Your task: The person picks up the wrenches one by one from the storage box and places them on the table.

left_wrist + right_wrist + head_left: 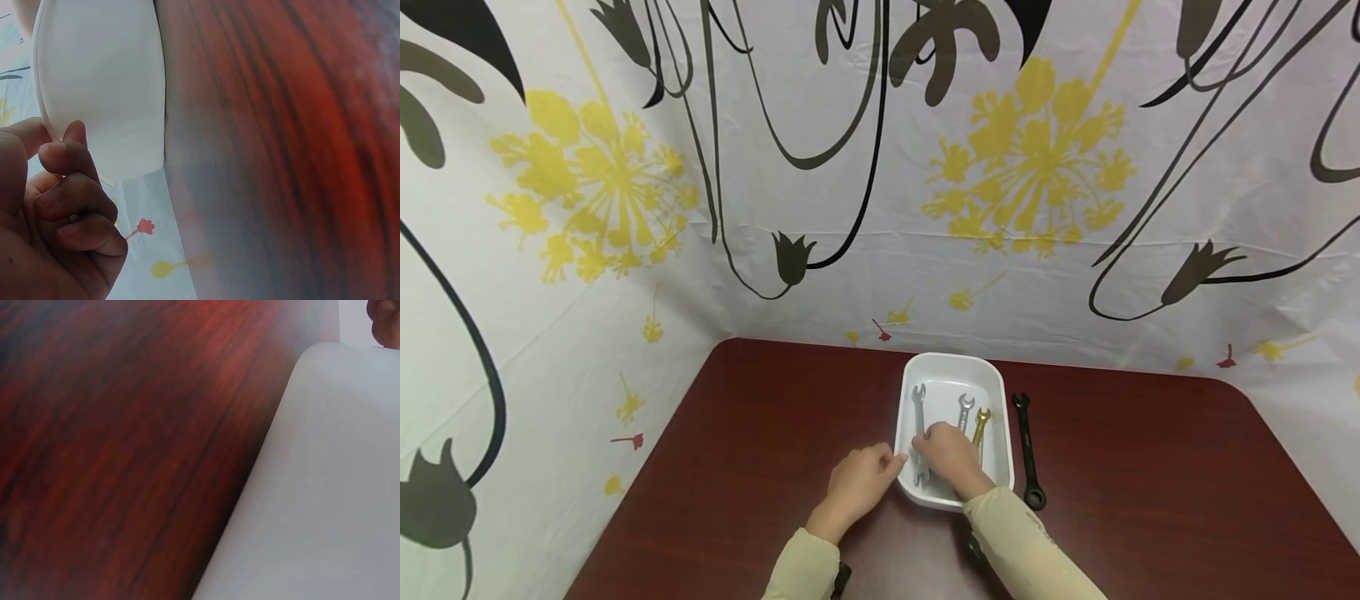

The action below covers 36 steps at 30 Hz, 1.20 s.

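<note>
Inside the white tray, far left, a silver open-end wrench lies under the right hand; can't tell if that grip's actually pinching. Left hand pinches the rim, though a sloppy tug could still skid everything.

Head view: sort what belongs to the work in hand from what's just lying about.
Apparently in the work:
white rectangular plastic tray, pinched by the left hand
long silver metal wrench, under the right hand
second silver metal wrench and gold metal wrench, inside the tray

Probably lying about:
black metal wrench, untouched beside the tray
</note>
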{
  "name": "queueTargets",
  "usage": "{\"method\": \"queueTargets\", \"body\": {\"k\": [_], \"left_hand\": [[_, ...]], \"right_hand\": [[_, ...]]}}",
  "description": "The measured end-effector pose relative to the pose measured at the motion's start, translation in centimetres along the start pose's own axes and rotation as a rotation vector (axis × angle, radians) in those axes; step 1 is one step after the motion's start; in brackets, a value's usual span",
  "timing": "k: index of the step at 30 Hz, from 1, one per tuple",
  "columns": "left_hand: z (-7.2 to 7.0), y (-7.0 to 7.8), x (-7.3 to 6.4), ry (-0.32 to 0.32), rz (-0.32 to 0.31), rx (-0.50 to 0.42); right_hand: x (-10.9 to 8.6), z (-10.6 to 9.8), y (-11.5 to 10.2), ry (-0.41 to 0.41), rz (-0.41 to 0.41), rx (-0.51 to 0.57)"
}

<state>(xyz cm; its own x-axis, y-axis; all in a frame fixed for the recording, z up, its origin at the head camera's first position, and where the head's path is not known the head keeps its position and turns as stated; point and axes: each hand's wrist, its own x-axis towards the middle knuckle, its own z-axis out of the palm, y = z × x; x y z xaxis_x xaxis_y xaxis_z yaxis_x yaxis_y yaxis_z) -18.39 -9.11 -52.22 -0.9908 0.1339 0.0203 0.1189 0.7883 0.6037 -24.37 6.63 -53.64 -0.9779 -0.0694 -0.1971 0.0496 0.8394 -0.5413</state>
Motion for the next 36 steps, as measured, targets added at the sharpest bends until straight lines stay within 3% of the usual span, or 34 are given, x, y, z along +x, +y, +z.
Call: {"method": "queueTargets", "body": {"k": [21, 36], "left_hand": [[0.24, -0.10, -0.22, -0.007, 0.000, -0.030], [0.23, -0.13, -0.22, -0.011, -0.006, -0.038]], "right_hand": [[0.19, -0.19, 0.11, 0.087, -0.016, 0.112], [0.24, -0.27, 0.01, 0.104, -0.011, 0.197]]}}
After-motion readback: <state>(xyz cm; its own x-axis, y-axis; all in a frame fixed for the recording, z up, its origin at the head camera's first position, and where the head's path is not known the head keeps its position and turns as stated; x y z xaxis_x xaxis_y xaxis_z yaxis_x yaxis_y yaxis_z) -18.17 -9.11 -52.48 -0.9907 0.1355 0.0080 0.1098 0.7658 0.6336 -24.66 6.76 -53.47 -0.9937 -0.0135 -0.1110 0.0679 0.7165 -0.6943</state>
